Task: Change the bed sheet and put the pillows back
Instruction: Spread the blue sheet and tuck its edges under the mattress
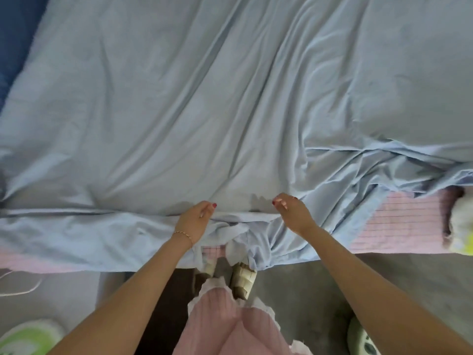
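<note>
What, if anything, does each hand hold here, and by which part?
Nothing is plainly held. The left hand rests on the blue sheet at the near bed edge; the right hand hovers there, fingers loosely curled.

soft, even daylight, faint shadows in the sheet [204,98] folds, wide-angle bending and slight blur toward the edges.

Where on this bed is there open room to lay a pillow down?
The broad light blue sheet beyond both hands lies open, wrinkled only. It is crowded at the near edge, where the left hand and right hand meet bunched folds, and rightward near the pink mattress side.
</note>
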